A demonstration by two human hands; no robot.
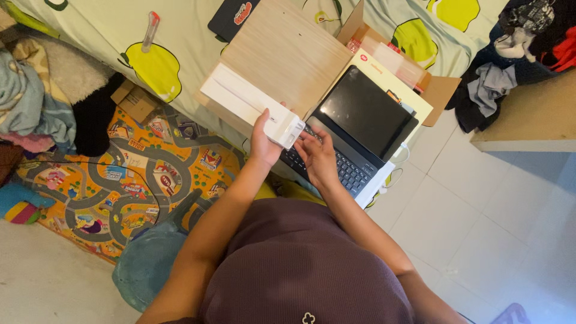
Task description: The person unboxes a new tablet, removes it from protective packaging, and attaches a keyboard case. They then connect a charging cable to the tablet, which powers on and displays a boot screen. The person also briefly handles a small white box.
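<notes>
my left hand (264,141) clamps the near end of the long white box (252,105), which seems light, stiff and smooth-sided, while my right hand's (318,157) loosely curled fingers touch its end flap.

Hands (294,150) hide laptop (360,129) keys.

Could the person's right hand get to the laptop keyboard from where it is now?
Probably yes. The right hand already hovers at the keyboard, with nothing between them. The left hand holds the white box off to the side, clear of the keys.
</notes>
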